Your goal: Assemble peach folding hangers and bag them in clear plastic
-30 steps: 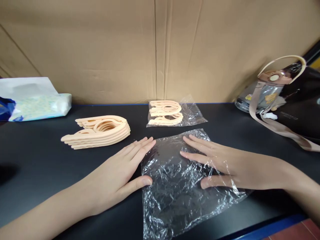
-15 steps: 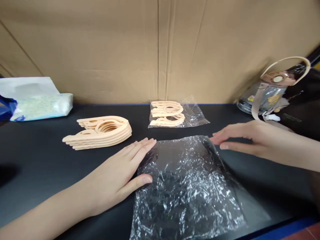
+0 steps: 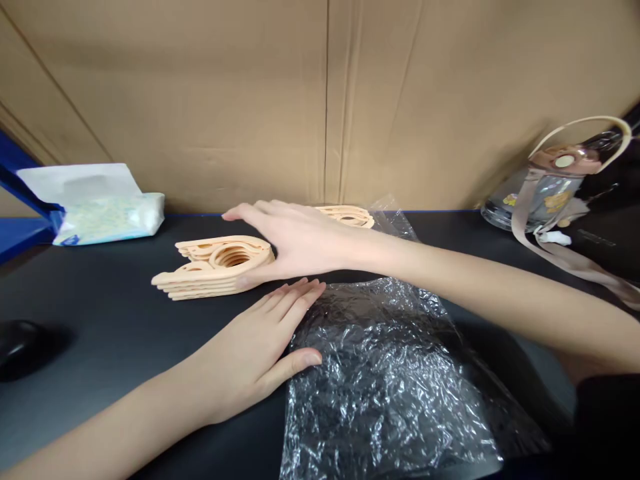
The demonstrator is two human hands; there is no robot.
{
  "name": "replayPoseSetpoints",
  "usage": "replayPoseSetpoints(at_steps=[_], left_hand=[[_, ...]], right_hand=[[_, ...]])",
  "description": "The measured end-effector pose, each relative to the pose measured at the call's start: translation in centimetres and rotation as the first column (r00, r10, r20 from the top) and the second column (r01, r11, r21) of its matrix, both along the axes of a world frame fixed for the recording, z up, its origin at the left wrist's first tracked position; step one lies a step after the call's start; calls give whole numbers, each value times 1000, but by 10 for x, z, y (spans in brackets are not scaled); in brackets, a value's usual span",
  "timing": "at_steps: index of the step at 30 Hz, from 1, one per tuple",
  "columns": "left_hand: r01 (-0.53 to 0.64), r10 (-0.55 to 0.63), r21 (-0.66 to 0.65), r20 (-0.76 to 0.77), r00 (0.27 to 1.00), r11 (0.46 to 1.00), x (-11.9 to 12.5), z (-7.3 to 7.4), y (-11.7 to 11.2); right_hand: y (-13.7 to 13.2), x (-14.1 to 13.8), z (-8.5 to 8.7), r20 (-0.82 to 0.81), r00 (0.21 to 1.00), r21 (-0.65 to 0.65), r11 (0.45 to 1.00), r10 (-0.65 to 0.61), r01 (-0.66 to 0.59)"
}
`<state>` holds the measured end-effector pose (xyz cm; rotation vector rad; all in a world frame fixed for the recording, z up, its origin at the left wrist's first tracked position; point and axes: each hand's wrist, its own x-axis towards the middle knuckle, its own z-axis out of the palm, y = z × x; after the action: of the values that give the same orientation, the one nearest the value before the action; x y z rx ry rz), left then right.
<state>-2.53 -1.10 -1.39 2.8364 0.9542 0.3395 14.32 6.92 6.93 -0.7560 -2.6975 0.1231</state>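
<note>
A stack of peach plastic folding hangers lies folded on the black table, left of centre. My right hand reaches across to the stack's right end. Its fingers stretch out past the far side and its thumb is by the near side; the hand is spread, not closed round the stack. My left hand rests flat, fingers extended, at the upper left edge of a clear, crinkled plastic bag. Behind my right hand, a smaller bag with more hangers is partly hidden.
A pack of tissues lies at the back left, against a cardboard wall. A clear bottle with a strap and handle stands at the back right. A black mouse-like object sits at the left edge.
My right hand has moved left from the bag's upper right corner to the hanger stack. My left hand stays at the bag's edge. The view has shifted slightly.
</note>
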Motion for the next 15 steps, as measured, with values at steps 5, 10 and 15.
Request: replayPoseSetpoints(at_steps=[5, 10, 15], left_hand=[[31, -31, 11, 13, 999, 999, 0, 1, 2], [27, -27, 20, 14, 1000, 999, 2, 1, 1], [33, -33, 27, 20, 999, 999, -1, 0, 4]], right_hand=[[19, -33, -14, 33, 999, 3, 1000, 6, -6], [27, -43, -15, 23, 1000, -40, 999, 21, -20], [20, -28, -5, -38, 999, 25, 1000, 13, -12]])
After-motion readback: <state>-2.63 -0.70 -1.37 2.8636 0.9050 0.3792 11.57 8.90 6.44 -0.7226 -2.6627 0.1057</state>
